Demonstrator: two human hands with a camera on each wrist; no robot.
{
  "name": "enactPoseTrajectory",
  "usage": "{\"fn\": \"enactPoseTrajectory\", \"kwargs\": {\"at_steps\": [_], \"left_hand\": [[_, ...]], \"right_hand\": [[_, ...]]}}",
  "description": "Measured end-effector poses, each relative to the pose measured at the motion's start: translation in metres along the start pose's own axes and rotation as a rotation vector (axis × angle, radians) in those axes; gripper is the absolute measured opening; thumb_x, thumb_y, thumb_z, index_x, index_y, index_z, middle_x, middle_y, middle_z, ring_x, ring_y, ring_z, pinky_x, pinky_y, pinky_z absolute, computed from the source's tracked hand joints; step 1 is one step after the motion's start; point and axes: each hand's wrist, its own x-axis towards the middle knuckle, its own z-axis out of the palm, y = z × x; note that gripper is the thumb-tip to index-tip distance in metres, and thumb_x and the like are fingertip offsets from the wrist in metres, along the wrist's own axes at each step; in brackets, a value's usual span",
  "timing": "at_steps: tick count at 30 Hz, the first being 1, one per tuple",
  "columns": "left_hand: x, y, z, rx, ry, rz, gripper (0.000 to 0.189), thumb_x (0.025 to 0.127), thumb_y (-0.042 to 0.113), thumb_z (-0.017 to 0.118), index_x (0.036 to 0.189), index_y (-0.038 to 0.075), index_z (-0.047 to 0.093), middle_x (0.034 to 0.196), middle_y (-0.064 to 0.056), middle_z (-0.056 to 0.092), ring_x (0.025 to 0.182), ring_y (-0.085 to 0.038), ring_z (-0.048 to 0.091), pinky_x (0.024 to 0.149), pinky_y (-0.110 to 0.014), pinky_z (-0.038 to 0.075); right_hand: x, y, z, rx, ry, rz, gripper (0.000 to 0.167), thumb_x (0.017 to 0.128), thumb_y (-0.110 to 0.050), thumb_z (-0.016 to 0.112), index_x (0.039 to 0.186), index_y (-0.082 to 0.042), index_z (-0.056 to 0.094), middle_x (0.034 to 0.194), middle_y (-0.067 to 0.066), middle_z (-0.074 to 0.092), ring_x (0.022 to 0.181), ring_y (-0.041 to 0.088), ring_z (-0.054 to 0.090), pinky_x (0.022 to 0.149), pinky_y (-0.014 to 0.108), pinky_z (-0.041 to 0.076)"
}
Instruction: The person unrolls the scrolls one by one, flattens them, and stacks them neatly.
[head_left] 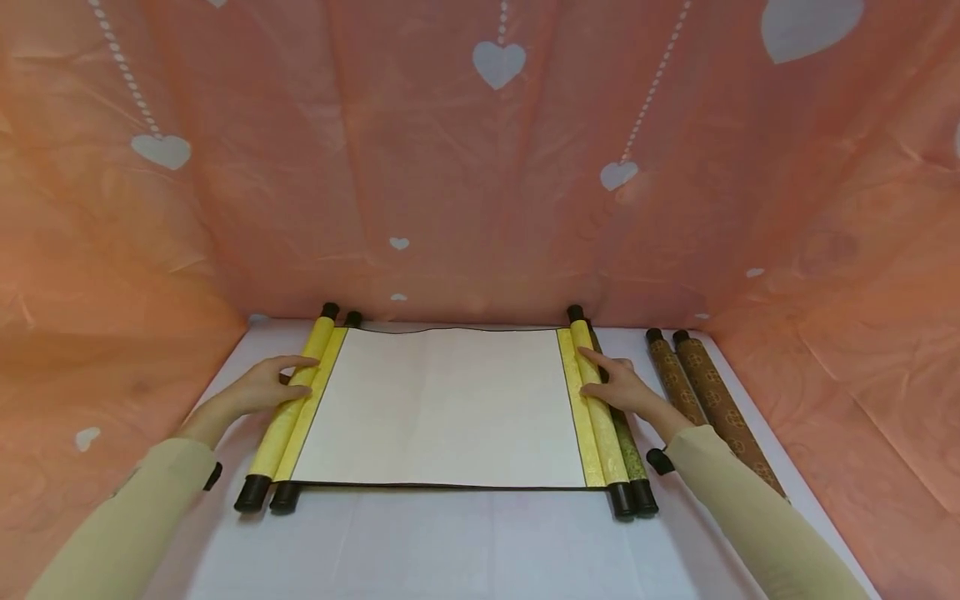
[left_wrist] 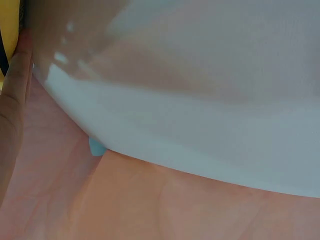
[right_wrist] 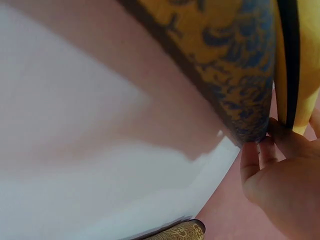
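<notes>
The scroll (head_left: 450,408) is lying unrolled across the middle of the worktop (head_left: 450,554). At 9 o'clock, the left grip (head_left: 258,387) is grasping the left roll (head_left: 282,425); at 3 o'clock, the right grip (head_left: 624,387) is grasping the right roll (head_left: 603,421). The left wrist view is barely showing any fingers. The rolls are probably feeling light and stiff, offering safer holds than the easily creased paper (head_left: 420,379).

Soft, even light fills the head view, the scroll (head_left: 442,408) fairly sharp, with faint shadows on the tabletop (head_left: 480,550) beside both sleeves (head_left: 142,517). The cloth (head_left: 90,292) looks brighter left than far. Both wrist views are dimmer and softer, broad shadows crossing the tabletop; its edge bows in the left one.
</notes>
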Motion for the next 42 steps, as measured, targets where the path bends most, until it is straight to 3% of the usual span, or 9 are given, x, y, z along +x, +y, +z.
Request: {"fn": "enactPoseTrajectory", "kwargs": {"at_steps": [21, 25, 29, 38, 42], "left_hand": [[0.005, 0.0, 0.007, 0.024, 0.025, -0.004, 0.057, 0.101, 0.017, 0.069, 0.149, -0.006, 0.049, 0.15, -0.042, 0.04, 0.122, -0.058, 0.057, 0.091, -0.055, 0.055], [0.004, -0.001, 0.008, 0.026, 0.025, -0.009, 0.057, 0.102, 0.019, 0.069, 0.15, -0.005, 0.049, 0.15, -0.042, 0.041, 0.122, -0.057, 0.057, 0.09, -0.053, 0.056], [0.002, 0.0, 0.008, 0.031, 0.027, -0.018, 0.058, 0.102, 0.022, 0.069, 0.149, -0.005, 0.049, 0.148, -0.041, 0.043, 0.121, -0.056, 0.058, 0.088, -0.051, 0.056], [-0.002, 0.001, 0.009, 0.038, 0.018, -0.047, 0.054, 0.102, 0.014, 0.067, 0.148, -0.008, 0.048, 0.141, -0.043, 0.05, 0.118, -0.052, 0.062, 0.071, -0.034, 0.052], [-0.004, 0.0, 0.011, 0.06, 0.028, -0.057, 0.051, 0.102, 0.013, 0.067, 0.146, -0.009, 0.051, 0.139, -0.041, 0.053, 0.117, -0.051, 0.063, 0.073, -0.035, 0.055]], "right_hand": [[0.003, 0.003, 0.0, 0.001, -0.042, -0.013, 0.077, 0.104, -0.027, 0.064, 0.167, -0.014, 0.022, 0.157, 0.038, 0.022, 0.139, 0.048, 0.018, 0.106, 0.068, 0.032], [0.003, 0.005, 0.0, -0.088, -0.037, -0.067, 0.076, 0.103, -0.028, 0.066, 0.164, -0.004, 0.027, 0.168, 0.03, 0.012, 0.139, 0.051, 0.018, 0.107, 0.07, 0.03], [0.002, 0.005, 0.001, -0.162, -0.031, -0.105, 0.076, 0.101, -0.028, 0.069, 0.161, 0.002, 0.032, 0.17, 0.029, 0.009, 0.138, 0.053, 0.019, 0.107, 0.071, 0.03], [0.003, 0.003, 0.002, -0.192, -0.036, -0.128, 0.075, 0.101, -0.025, 0.069, 0.159, 0.005, 0.032, 0.168, 0.03, 0.011, 0.136, 0.053, 0.018, 0.107, 0.07, 0.029], [0.003, 0.003, 0.002, -0.184, -0.041, -0.122, 0.075, 0.101, -0.024, 0.069, 0.16, 0.004, 0.032, 0.169, 0.029, 0.012, 0.138, 0.054, 0.018, 0.108, 0.07, 0.029]]}}
